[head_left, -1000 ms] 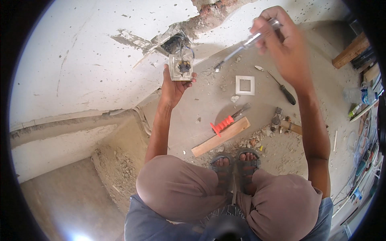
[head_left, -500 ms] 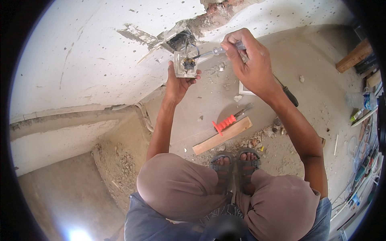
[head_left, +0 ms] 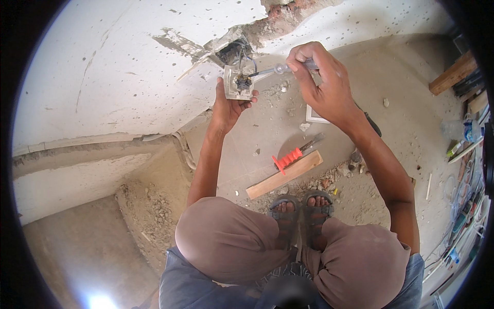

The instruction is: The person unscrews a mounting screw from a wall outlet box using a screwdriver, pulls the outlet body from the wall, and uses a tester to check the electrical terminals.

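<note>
My left hand (head_left: 230,109) is closed around the lower part of a white wall socket (head_left: 238,93), its back with dark terminals turned up. Thin dark wires (head_left: 253,63) run from the socket to a rough hole (head_left: 232,51) in the white wall. My right hand (head_left: 323,74) grips the clear handle of a screwdriver (head_left: 282,68) between thumb and fingers. The screwdriver's shaft slants left, its tip at the socket's terminals; whether it sits in a screw is too small to tell.
A chisel with a red grip (head_left: 288,158) lies against a wooden strip (head_left: 284,175) on the dusty floor. A white frame (head_left: 315,115) and a dark-handled tool (head_left: 374,125) lie under my right arm. Rubble (head_left: 329,177) surrounds my sandals. Planks, a bottle (head_left: 469,130) and cables line the right.
My right hand and the screwdriver handle have shifted slightly right and down, with the hand turned a little. The socket stays almost in place in my left hand.
</note>
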### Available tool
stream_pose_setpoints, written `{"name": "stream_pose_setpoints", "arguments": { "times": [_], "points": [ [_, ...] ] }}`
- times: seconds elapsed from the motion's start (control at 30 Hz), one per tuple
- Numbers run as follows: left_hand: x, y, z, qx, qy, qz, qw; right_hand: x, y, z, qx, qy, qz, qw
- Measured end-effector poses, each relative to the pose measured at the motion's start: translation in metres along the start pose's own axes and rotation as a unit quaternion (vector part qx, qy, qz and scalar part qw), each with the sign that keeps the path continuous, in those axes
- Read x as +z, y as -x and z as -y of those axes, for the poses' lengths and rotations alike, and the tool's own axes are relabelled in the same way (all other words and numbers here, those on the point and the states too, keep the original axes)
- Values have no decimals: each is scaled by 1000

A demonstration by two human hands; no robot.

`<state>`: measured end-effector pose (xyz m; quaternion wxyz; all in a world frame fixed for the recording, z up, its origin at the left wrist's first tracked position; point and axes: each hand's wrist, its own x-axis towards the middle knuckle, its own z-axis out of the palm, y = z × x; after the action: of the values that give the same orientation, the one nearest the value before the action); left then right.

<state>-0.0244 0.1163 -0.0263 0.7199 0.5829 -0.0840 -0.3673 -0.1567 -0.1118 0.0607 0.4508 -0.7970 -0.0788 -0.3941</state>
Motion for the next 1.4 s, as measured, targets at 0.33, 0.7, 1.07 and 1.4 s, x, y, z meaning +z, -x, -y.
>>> {"name": "stream_pose_setpoints", "arguments": {
  "times": [0.33,0.7,1.07,1.4],
  "points": [
    [1,0,-1,-8,7,4,1000,-6,3,-4,-13,-22,31,999],
    [2,0,-1,-10,17,10,1000,-8,5,-5,3,-22,43,999],
    [1,0,6,6,-38,-31,999,-22,-19,22,79,115,152,979],
    [3,4,8,23,-71,-75,994,-42,-18,16,170,62,213,960]
  ]
}}
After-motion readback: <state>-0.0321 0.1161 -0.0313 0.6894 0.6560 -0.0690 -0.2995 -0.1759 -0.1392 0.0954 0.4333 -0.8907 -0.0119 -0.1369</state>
